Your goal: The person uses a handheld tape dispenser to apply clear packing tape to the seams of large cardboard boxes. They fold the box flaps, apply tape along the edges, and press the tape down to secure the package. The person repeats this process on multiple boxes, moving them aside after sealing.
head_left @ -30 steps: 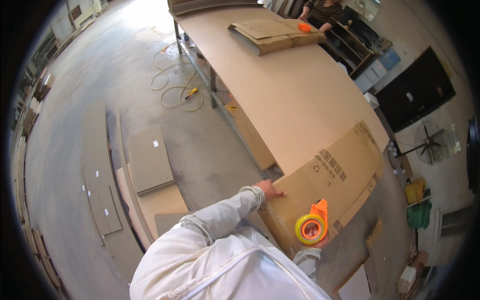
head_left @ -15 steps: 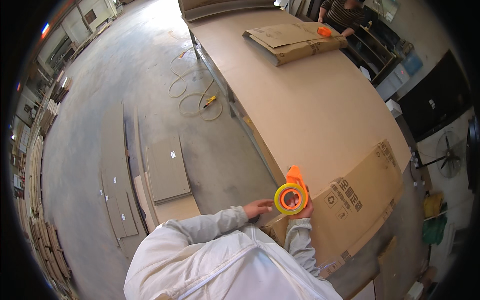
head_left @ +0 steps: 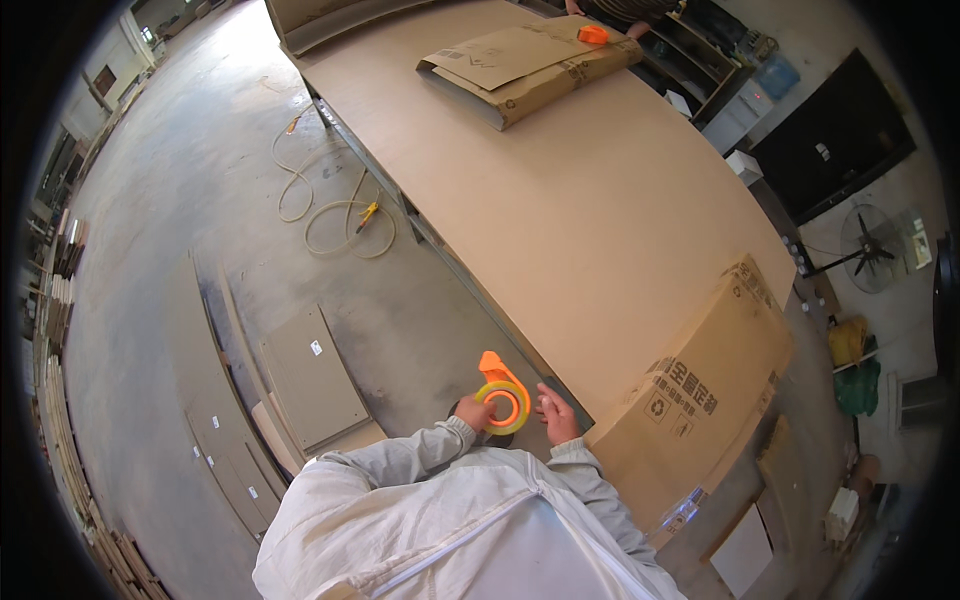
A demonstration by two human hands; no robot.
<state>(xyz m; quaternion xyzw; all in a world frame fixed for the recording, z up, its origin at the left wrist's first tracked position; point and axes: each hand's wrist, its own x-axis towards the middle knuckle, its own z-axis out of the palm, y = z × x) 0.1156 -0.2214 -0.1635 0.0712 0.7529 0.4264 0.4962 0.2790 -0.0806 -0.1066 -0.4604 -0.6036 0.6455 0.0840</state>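
Note:
My left hand (head_left: 473, 413) grips an orange tape dispenser (head_left: 495, 368) by its side, with a roll of yellowish clear tape on its hub. Just to the right, my right hand (head_left: 561, 417) is raised apart from it, fingers loosely spread and nothing in them. It is close to the near corner of the brown-topped worktable (head_left: 600, 250). A long flat cardboard carton (head_left: 690, 385) with dark print lies along the table's near end, right of my right hand. A shiny strip of tape (head_left: 684, 510) shows on its near edge.
Another folded carton (head_left: 530, 75) lies at the table's far end, with a second orange dispenser (head_left: 593, 35) on it, beside a co-worker (head_left: 635, 12). Left on the floor are grey panels (head_left: 315, 375) and a coiled hose (head_left: 345, 230). A fan (head_left: 868, 248) stands at right.
The tape dispenser has passed from my right hand to my left. My right hand has let go and moved aside. The view has shifted, so the table appears further left.

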